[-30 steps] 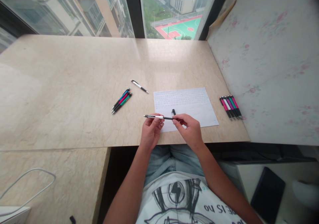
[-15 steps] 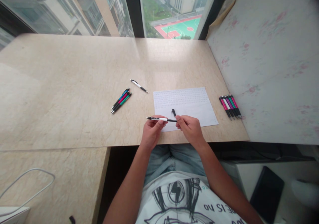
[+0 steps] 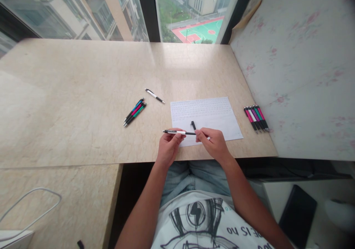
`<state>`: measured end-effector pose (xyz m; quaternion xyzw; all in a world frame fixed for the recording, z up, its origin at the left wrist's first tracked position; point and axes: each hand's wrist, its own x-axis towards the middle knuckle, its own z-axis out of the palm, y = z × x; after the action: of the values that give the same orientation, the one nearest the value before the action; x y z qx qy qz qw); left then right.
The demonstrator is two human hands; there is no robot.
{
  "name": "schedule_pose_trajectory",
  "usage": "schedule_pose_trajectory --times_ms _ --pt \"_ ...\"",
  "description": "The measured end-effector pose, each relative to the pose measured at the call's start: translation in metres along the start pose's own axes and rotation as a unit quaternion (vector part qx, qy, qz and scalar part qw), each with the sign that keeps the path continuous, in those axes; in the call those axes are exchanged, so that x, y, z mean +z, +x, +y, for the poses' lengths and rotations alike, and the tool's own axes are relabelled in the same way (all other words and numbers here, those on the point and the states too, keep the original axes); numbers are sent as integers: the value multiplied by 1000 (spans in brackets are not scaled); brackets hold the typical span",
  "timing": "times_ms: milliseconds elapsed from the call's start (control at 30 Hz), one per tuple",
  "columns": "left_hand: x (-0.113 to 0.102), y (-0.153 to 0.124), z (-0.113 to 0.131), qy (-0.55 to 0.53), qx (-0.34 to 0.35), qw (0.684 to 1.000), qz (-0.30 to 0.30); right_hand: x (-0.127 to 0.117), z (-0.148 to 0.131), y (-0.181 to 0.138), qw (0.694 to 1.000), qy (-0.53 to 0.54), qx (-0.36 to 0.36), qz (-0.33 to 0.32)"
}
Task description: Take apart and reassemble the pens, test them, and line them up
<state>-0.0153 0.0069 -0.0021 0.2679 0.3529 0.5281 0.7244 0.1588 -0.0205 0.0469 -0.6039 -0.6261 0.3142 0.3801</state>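
My left hand (image 3: 168,145) pinches a white-and-black pen (image 3: 179,132) by its white barrel, its black clip end pointing left. At the pen's black end, the thumb and fingers of my right hand (image 3: 212,141) are closed, hiding the tip. The pen lies nearly level between both hands, over the near edge of a sheet of lined paper (image 3: 216,119) with handwriting across its upper part. Just beyond my right fingertips shows a small black piece (image 3: 193,125); whether it lies on the paper or is held, I cannot tell.
Left of the paper lie a white-and-black pen (image 3: 154,96) and a bunch of coloured pens (image 3: 135,112). Several pens (image 3: 256,119) sit in a row by the patterned wall panel (image 3: 299,71). A grey cable (image 3: 41,188) loops over the lower-left surface.
Hardly anything differs. My right hand has shifted very slightly along the pen's black end; my left hand keeps its hold.
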Motion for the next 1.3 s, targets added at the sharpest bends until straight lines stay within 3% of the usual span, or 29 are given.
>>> schedule_pose_trajectory --times_ms 300,533,733,933,1167,1300 --pt "2 0 1 3 4 1000 12 2 0 0 1000 9 -17 13" --pt "1 0 0 10 4 1000 11 1 0 -1 999 -33 -6 -18" --pt "0 0 -1 10 7 1000 7 4 1 0 999 -28 -42 -1" --pt "0 0 -1 19 9 1000 -7 2 0 0 998 -45 -38 -31" --pt "1 0 -1 10 8 1000 8 5 3 0 998 -46 -47 6" --pt "-1 0 -2 22 10 1000 -10 3 2 -1 996 -78 -42 -18"
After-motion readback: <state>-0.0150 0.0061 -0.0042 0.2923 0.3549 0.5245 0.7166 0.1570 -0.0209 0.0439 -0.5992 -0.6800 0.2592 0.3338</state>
